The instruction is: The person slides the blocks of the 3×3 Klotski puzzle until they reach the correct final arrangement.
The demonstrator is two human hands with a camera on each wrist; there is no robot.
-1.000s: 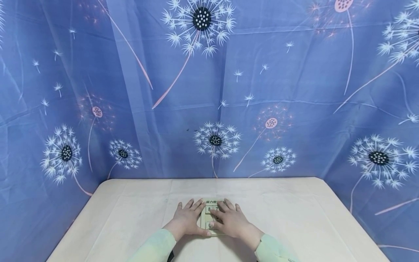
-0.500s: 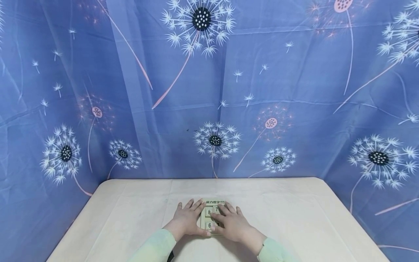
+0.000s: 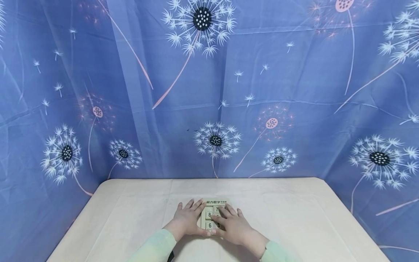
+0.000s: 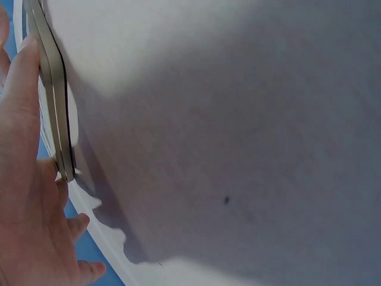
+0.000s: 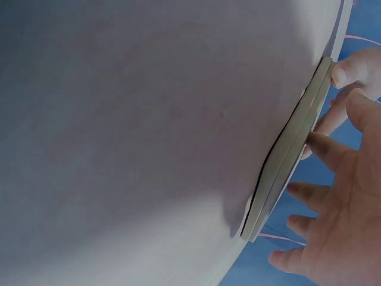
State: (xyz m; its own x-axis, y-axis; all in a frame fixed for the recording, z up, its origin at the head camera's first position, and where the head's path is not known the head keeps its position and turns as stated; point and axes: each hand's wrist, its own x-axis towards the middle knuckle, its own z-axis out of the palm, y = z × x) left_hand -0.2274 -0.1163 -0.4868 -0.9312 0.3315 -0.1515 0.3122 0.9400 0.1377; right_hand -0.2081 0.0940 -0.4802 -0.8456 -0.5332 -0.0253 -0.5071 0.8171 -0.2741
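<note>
Number puzzle board (image 3: 203, 221) on the table (image 3: 131, 211)
The left hand (image 3: 187, 220), fingers spread, touches its left side; the right hand (image 3: 235, 226), fingers also wide, is over its right part; tile 8 (image 3: 209, 214) shows between them.

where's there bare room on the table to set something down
Bare tabletop lies left of the left grip, right of the right grip, and between the number board and the back curtain. Crowded: the board itself, partly covered by the grips.
</note>
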